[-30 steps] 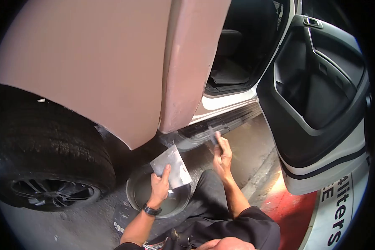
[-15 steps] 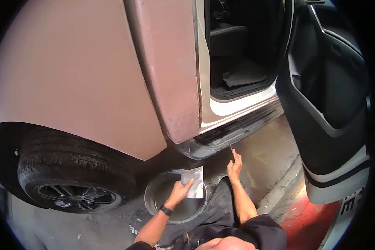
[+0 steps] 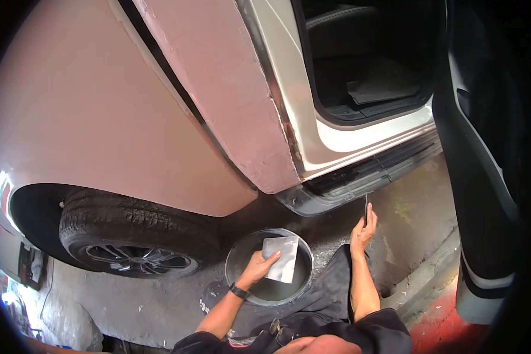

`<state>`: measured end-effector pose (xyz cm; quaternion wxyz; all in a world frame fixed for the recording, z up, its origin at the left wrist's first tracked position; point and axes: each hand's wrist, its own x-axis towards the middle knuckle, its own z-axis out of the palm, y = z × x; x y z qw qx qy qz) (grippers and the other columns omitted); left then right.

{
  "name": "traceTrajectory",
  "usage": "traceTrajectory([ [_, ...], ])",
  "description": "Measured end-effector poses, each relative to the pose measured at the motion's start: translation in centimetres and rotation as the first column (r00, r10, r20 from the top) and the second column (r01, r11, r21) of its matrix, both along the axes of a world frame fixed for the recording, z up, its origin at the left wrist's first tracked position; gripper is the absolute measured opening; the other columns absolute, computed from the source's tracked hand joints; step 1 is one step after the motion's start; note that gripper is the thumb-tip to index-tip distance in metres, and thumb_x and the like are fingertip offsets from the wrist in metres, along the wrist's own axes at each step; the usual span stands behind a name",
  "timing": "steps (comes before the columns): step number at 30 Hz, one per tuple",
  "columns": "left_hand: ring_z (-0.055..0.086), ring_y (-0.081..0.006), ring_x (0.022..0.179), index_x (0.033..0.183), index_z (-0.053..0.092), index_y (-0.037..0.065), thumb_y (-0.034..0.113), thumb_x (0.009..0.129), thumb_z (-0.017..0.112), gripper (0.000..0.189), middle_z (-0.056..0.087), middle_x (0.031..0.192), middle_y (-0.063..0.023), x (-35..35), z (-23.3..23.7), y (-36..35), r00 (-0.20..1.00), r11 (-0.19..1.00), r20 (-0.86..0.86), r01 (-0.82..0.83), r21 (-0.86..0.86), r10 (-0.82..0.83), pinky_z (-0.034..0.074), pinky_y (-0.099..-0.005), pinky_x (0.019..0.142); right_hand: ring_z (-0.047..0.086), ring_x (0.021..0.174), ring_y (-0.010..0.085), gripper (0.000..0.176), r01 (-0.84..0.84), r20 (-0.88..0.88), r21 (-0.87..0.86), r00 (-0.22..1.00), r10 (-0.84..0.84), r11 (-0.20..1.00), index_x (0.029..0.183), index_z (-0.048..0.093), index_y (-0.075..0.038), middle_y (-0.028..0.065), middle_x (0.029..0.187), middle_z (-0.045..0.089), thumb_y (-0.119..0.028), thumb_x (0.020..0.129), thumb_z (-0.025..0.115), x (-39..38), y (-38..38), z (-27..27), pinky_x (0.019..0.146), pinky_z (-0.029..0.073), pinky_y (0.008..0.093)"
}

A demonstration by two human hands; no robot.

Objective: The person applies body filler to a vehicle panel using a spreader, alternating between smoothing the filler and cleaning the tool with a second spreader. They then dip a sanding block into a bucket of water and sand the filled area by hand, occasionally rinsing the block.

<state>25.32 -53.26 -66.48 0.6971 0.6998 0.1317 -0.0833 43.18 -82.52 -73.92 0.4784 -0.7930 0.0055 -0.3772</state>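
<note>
Your left hand grips a grey sheet over the basin, probably so drips land inside. Your right hand pinches a thin blade upright, clear of it.

Primer-pink body panel above a worn tyre; black side step beneath the open door; stained concrete floor.

Basin lies right of wheel, below panel.

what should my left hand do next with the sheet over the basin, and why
Probably lower the left hand slightly so the grey sheet dips into the basin: it is held right over the opening, while the right hand grips a thin blade by the side step.
</note>
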Motion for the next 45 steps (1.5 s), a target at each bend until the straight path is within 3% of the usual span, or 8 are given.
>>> traceTrajectory([
  [5,0.058,-0.0071,0.077,0.095,0.072,-0.001,0.036,0.096,0.072,0.036,0.068,0.087,-0.0018,-4.1,-1.2,3.9,0.972,0.963,0.092,-0.229,0.140,0.217,0.051,-0.0285,0.069,0.060,0.113,0.0374,0.055,-0.047,0.072,-0.014,0.996,0.048,0.999,0.143,0.057,-0.006,0.0205,0.126,0.061,0.008,0.090,0.049,-0.1,1.3,0.8,0.097,0.048,0.0418],
  [8,0.053,-0.0070,0.073,0.079,0.066,0.006,0.032,0.094,0.076,0.032,0.062,0.079,0.0015,-9.4,-3.0,7.4,0.844,0.847,-0.069,-0.530,0.042,0.532,0.047,-0.0286,0.065,0.059,0.119,0.0398,0.051,-0.118,0.171,-0.080,0.977,0.130,0.990,0.140,0.057,0.000,0.0221,0.130,0.061,0.009,0.090,0.050,-1.0,2.3,2.3,0.103,0.046,0.0437],
  [18,0.069,-0.0246,0.098,0.125,0.057,-0.008,0.024,0.097,0.067,0.044,0.067,0.113,-0.0157,-22.4,-0.4,6.0,0.330,0.291,-0.080,-0.904,-0.312,0.940,0.058,-0.0364,0.082,0.060,0.120,0.0408,0.051,-0.608,0.272,-0.305,0.682,0.679,0.733,0.129,0.062,-0.003,0.0193,0.128,0.061,0.011,0.080,0.060,-7.7,8.7,3.4,0.110,0.039,0.0602],
  [25,0.070,-0.0227,0.093,0.124,0.057,-0.009,0.028,0.096,0.069,0.047,0.069,0.111,-0.0138,-21.2,4.0,3.9,0.375,0.379,-0.129,-0.925,0.004,0.918,0.057,-0.0353,0.081,0.062,0.115,0.0371,0.059,-0.715,0.259,-0.143,0.641,0.723,0.685,0.133,0.062,-0.005,0.0176,0.124,0.063,0.014,0.078,0.060,-8.7,9.7,2.9,0.108,0.044,0.0509],
  [30,0.072,-0.0185,0.085,0.111,0.064,-0.003,0.023,0.096,0.070,0.031,0.072,0.098,-0.0086,-18.3,5.1,4.2,0.624,0.547,-0.078,-0.733,-0.405,0.778,0.059,-0.0339,0.072,0.063,0.103,0.0335,0.048,-0.641,0.177,0.093,0.764,0.621,0.762,0.132,0.062,0.003,0.0198,0.116,0.064,0.014,0.086,0.051,-7.1,9.2,4.1,0.093,0.051,0.0381],
  [36,0.068,-0.0130,0.088,0.116,0.065,-0.004,0.021,0.096,0.073,0.034,0.072,0.105,-0.0089,-12.7,2.9,0.8,0.790,0.761,-0.036,-0.601,-0.244,0.612,0.055,-0.0293,0.079,0.061,0.093,0.0226,0.034,-0.356,-0.062,0.366,0.913,0.404,0.860,0.129,0.061,0.006,0.0151,0.104,0.064,-0.005,0.098,0.052,-5.1,6.5,4.0,0.085,0.049,0.0347],
  [40,0.066,-0.0110,0.087,0.119,0.065,-0.006,0.024,0.098,0.070,0.037,0.072,0.105,-0.0073,-10.2,3.4,-1.0,0.863,0.840,0.013,-0.488,-0.238,0.505,0.054,-0.0286,0.077,0.060,0.086,0.0193,0.027,-0.131,-0.151,0.612,0.949,0.278,0.780,0.102,0.065,0.010,0.0111,0.097,0.068,-0.016,0.099,0.058,-2.7,4.1,1.7,0.081,0.049,0.0345],
  [45,0.063,-0.0093,0.084,0.115,0.069,-0.005,0.029,0.100,0.068,0.038,0.072,0.099,-0.0058,-6.9,5.0,-2.2,0.922,0.922,0.070,-0.372,-0.104,0.380,0.053,-0.0273,0.073,0.062,0.098,0.0209,0.026,-0.122,-0.002,0.880,0.966,0.259,0.459,0.110,0.061,0.004,0.0111,0.108,0.064,-0.017,0.095,0.062,-2.2,2.8,3.7,0.089,0.051,0.0369],
])
